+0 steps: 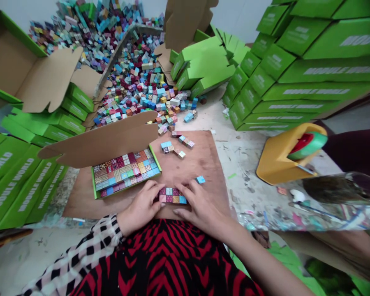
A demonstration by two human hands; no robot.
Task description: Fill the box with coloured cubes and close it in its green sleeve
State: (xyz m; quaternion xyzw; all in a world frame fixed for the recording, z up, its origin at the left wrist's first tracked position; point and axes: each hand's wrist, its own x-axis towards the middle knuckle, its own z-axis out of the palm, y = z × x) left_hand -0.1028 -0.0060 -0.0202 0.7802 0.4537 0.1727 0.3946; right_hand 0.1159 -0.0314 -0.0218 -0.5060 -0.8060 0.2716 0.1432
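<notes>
Fingertips (183,189) partly hide both ends of a multicoloured row of patterned cubes (172,195). The left hand (142,206) and right hand (199,205), turned inward, pinch it between them over a flat brown board (207,160), beside an open green cardboard box (111,142)

Beyond the right fingers (191,190), the board (207,158) leaves passage, but the raised lid (105,142) obstructs left.
</notes>
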